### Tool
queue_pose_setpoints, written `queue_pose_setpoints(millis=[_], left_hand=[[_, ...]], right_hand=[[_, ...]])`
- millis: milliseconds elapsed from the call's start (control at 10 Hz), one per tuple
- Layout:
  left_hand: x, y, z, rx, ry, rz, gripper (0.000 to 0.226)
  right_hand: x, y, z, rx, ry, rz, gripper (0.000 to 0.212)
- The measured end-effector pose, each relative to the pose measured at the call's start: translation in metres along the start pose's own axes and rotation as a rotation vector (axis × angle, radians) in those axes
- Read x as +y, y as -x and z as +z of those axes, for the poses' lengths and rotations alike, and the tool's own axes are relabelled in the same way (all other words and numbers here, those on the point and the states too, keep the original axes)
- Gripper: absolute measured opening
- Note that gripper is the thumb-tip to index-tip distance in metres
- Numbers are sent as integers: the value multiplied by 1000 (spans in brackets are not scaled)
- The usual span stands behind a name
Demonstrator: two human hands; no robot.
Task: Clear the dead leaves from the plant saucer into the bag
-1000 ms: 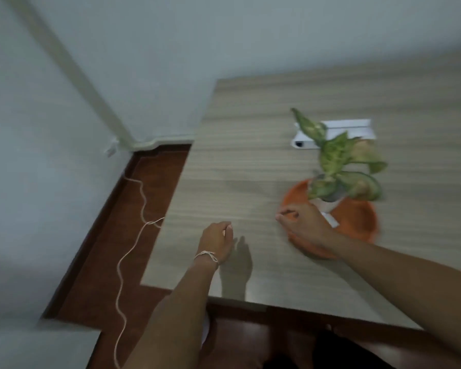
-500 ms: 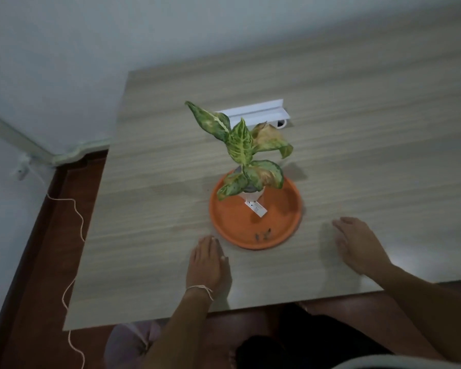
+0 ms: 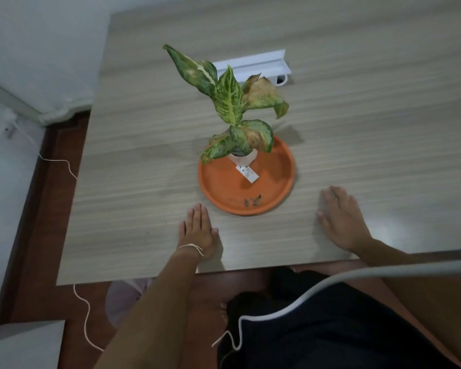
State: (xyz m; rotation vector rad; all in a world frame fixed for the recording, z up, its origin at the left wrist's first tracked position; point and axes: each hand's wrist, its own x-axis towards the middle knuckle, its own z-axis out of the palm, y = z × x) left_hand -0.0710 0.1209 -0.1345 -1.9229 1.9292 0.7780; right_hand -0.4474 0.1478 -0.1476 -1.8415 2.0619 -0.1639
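An orange plant saucer (image 3: 277, 179) sits on the wooden table (image 3: 133, 166). A small potted plant (image 3: 232, 102) with mottled green and browned leaves stands in the saucer's far half, with a white tag on its pot. A few dark dead leaf bits (image 3: 253, 201) lie near the saucer's front rim. My left hand (image 3: 197, 230) rests flat on the table just left of the saucer's front, fingers apart and holding nothing. My right hand (image 3: 341, 217) lies flat to the right of the saucer, also holding nothing. No bag is clearly in view.
A white rail-like object (image 3: 253, 63) lies on the table behind the plant. The table's front edge runs just below my wrists. A pinkish object (image 3: 125, 296) shows under the table on the brown floor, and a white cord (image 3: 85, 315) trails at the left.
The view swung from the table's left corner to centre on the saucer. My right hand left the saucer's rim and settled flat to its right; my left hand flattened beside the saucer.
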Motion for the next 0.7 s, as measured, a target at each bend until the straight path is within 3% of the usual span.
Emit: queue_pose_setpoints(millis=[300,400,600,700], left_hand=[[3,1,-4,-21,-30,-30,70],[3,2,-5,-11,-23,-34,69],[6,1,-10,-8,-18,-48,69],[6,5,-3,11,-28,-57,68]], right_hand=[[-20,-30,-30,76,-344,169,39],[-27,-39,-41,-1,-374,181,44],[-33,-40,-46,0,-386,223,40],[-53,-43,-62,165,-632,279,24]])
